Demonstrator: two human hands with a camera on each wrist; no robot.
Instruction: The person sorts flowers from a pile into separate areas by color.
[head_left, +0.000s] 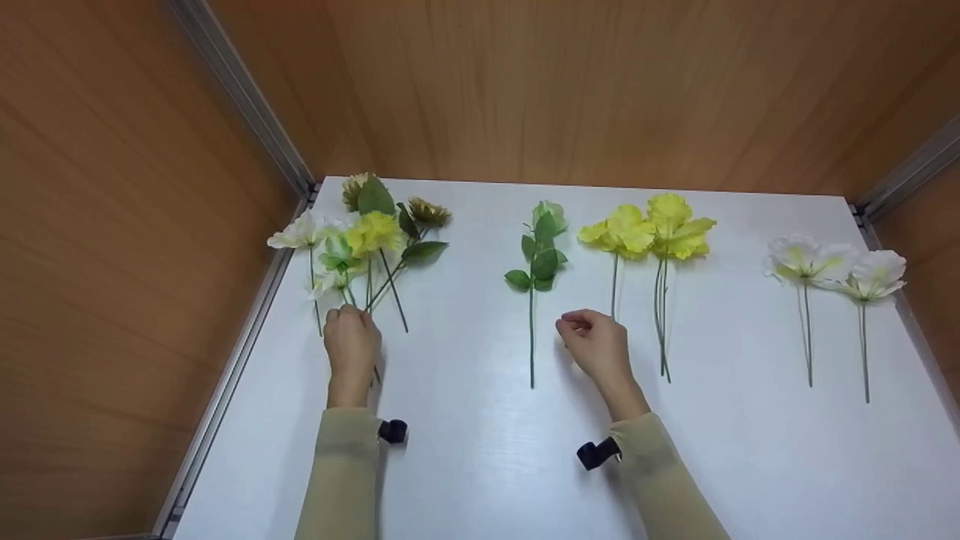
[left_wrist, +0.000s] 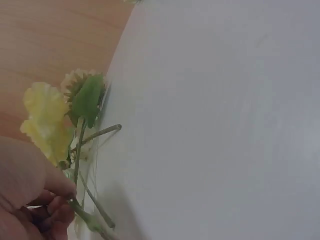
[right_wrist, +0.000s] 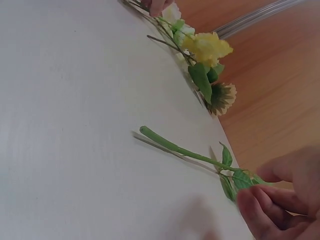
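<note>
head view: 2 hands are well apart; the left hand (head_left: 351, 343) pinches stems of the mixed bunch (head_left: 375, 234) on the table's (head_left: 465, 450) left side. the right hand (head_left: 598, 346), loosely curled and free, is near the leafy green stem (head_left: 546, 262); yellow flowers (head_left: 675, 225) lie beyond it.

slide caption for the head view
Left hand pinches a stem among mixed flowers; right hand hovers near leafy green flower.

Wht tabletop (head_left: 450, 360) w/ soft glare (head_left: 510, 461); 3 brn wood-grain walls (head_left: 570, 90), gray metal corner strips (head_left: 244, 91).
</note>
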